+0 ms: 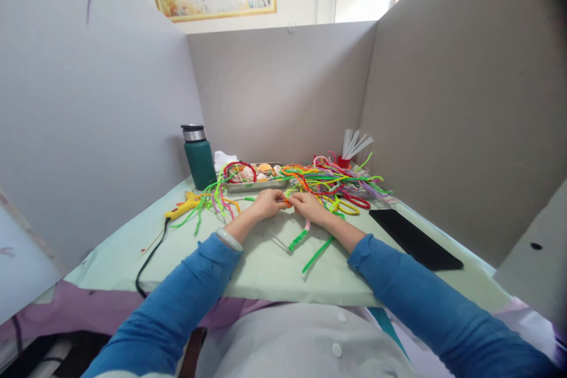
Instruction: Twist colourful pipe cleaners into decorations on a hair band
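My left hand [269, 204] and my right hand [308, 207] meet over the middle of the table. Between their closed fingertips is a small orange piece [287, 203], pinched from both sides. Below my right hand lies a green fuzzy wrapped piece [298, 240] with a pink end, and beside it a straight green pipe cleaner [318, 254]. A thin wire [280, 241] rests on the cloth under my hands. Behind my hands spreads a pile of colourful pipe cleaners [328, 176].
A metal tray [254, 186] of shells stands behind my left hand. Further left are a green bottle [201, 162] and a yellow glue gun [182, 205] with a black cord. Yellow-handled scissors [348, 207], a black slab [414, 239] and a red cup [344, 162] with white sticks are on the right.
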### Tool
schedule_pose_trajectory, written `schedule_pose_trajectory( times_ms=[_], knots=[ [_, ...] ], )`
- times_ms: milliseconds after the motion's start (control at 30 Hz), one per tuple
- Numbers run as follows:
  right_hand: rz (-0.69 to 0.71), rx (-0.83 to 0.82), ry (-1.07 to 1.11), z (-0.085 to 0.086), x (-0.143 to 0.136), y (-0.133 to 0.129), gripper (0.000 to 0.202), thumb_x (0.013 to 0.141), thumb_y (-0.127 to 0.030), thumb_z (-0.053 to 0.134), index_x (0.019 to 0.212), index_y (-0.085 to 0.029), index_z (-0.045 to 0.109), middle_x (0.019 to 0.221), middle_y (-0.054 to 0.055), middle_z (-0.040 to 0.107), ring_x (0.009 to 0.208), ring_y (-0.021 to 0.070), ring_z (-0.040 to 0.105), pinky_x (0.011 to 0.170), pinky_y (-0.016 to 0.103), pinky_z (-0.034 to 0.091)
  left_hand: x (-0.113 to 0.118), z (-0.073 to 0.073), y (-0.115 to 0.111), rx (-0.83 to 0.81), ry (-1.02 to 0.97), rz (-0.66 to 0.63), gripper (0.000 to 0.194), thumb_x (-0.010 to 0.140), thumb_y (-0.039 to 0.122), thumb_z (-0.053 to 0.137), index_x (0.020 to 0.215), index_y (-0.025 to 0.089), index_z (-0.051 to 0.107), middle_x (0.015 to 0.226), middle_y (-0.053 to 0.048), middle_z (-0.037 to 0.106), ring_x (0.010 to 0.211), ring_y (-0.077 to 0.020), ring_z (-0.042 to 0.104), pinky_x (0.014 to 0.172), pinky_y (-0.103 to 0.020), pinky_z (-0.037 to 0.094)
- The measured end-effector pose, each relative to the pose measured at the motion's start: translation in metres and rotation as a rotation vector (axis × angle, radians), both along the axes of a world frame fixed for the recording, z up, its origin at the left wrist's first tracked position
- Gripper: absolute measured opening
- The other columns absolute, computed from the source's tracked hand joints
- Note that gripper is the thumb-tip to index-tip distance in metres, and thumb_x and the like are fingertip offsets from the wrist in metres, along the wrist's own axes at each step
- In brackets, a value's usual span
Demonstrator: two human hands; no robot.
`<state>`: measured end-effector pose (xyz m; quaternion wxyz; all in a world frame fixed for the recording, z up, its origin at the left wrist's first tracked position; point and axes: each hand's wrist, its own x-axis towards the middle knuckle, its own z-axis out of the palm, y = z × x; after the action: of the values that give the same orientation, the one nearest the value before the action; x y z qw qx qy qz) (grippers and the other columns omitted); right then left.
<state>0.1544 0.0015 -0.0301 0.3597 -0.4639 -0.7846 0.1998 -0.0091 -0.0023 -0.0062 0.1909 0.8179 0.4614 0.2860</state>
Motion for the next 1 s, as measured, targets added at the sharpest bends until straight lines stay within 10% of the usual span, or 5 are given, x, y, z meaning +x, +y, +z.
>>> schedule_pose_trajectory(
  times_ms=[1000],
  knots=[
    [0.027, -0.041, 0.052, 0.0, 0.0013, -0.0003, 0.027, 0.08, -0.027, 0.041, 0.068, -0.014, 0.061, 0.049, -0.003, 0.049, 0.049, 0.0085, 0.043, 0.049, 0.019, 0.029, -0.0029, -0.0046, 0.0071, -0.182, -0.119, -0.035, 0.036, 0.075, 0.044, 0.05, 0.073, 0.011, 0.062, 0.063, -0.003, 0.062, 0.035, -0.0038, 0.04, 0.036, -0.018, 0.028]
  ],
)
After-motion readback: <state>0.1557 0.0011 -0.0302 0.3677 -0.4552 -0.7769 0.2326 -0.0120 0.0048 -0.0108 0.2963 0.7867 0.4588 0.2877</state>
